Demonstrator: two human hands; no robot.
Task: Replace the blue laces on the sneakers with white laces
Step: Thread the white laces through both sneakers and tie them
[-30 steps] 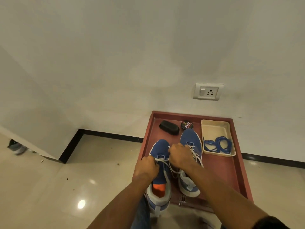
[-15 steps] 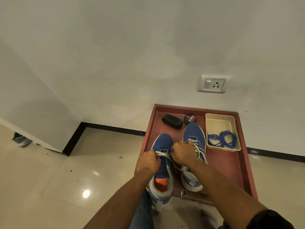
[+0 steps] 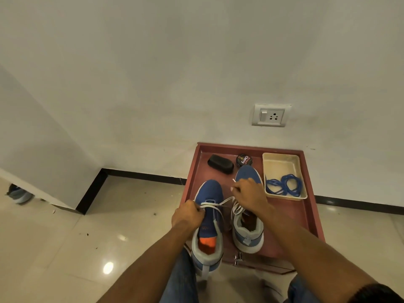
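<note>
Lower centre of frame: left hand (image 3: 188, 216) and right hand (image 3: 248, 193) each pinch the white lace (image 3: 215, 206) across the left sneaker (image 3: 209, 217). Blue laces (image 3: 284, 186) lie in the cream tray (image 3: 279, 162), right.

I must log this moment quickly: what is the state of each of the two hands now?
Left hand: closed, pinching the white lace at the left sneaker.
Right hand: closed, holding the other end of the lace.
</note>
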